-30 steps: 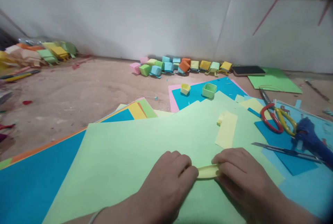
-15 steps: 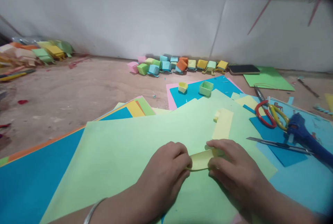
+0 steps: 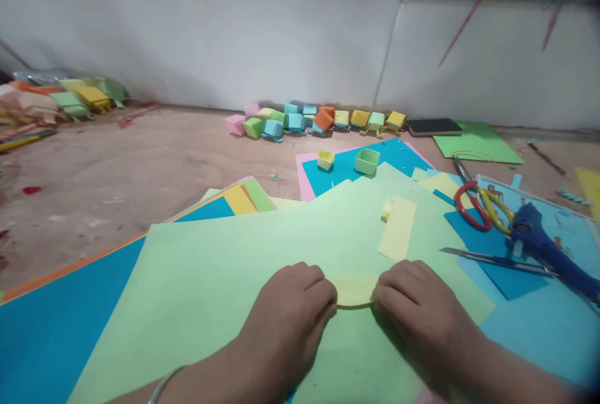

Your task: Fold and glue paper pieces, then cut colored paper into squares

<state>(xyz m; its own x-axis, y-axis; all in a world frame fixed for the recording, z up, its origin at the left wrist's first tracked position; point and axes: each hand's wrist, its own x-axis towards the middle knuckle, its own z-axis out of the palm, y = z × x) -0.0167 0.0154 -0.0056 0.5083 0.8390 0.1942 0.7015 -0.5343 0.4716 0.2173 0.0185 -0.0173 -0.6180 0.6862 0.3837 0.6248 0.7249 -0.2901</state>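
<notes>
My left hand (image 3: 290,310) and my right hand (image 3: 415,307) are both curled shut on the two ends of a small pale yellow paper piece (image 3: 354,291), pressing it down on a large light green sheet (image 3: 210,279). The paper bows a little between my fingers. A yellow paper strip (image 3: 398,227) lies on the same sheet just beyond my right hand, with a tiny folded yellow bit (image 3: 387,210) at its top end.
Red and yellow scissors (image 3: 480,207), a blue glue gun (image 3: 546,251) and a craft knife (image 3: 497,258) lie at the right. Two small paper boxes (image 3: 365,161) sit on a blue sheet; several coloured paper boxes (image 3: 319,120) line the wall, more at far left (image 3: 70,99). A phone (image 3: 434,127) lies by green paper.
The yellow piece was rolled and narrow between my hands; now it lies flatter and wider under my fingertips. The view has shifted slightly to the right.
</notes>
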